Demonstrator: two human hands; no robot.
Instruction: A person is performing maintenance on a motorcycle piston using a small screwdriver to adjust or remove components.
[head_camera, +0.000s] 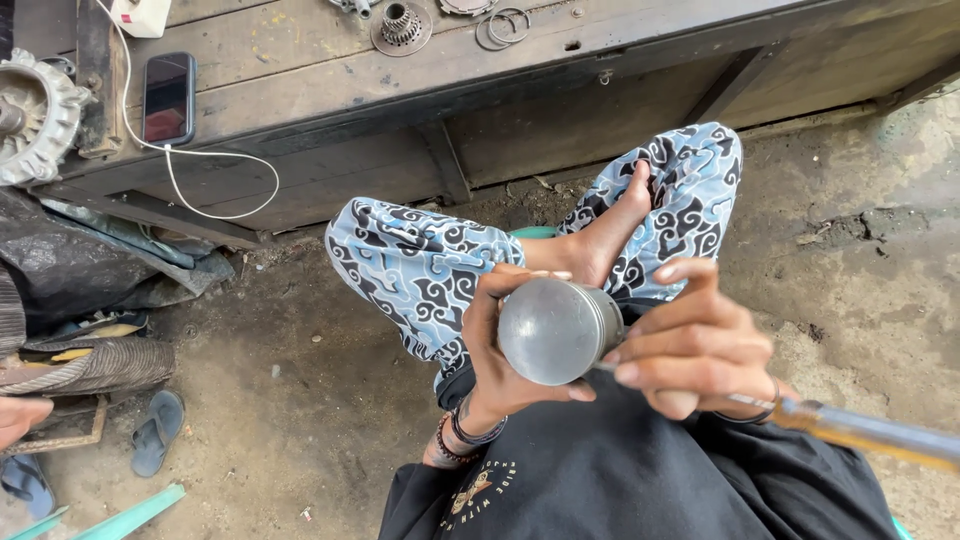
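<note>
As seen from above, a seated person with crossed legs in blue patterned trousers (420, 270) works over a dirt floor (300, 400). At far left, a toothed metal wheel (35, 115) rests on the edge of a dark wooden bench (320, 90), beside a phone (168, 97) with a white cable (215, 165) trailing over the bench front. Below lie a crumpled dark sheet (70, 260) and a grey sandal (157, 430) on the ground. Farther along the bench top sit a small gear (401, 25) and 2 wire rings (503, 27). At centre, the left hand (495, 350) is closed around a grey metal piston (555, 328), fingers curled over its skirt, with the flat round crown facing the camera; the piston is held above the lap, just in front of a bare foot (605, 240). Touching it on the right, the right hand (690, 350) grips a screwdriver (860, 430), whose amber handle runs off toward the right edge and whose shaft reaches the piston's side. Bracelets (465, 435) circle the left wrist.
</note>
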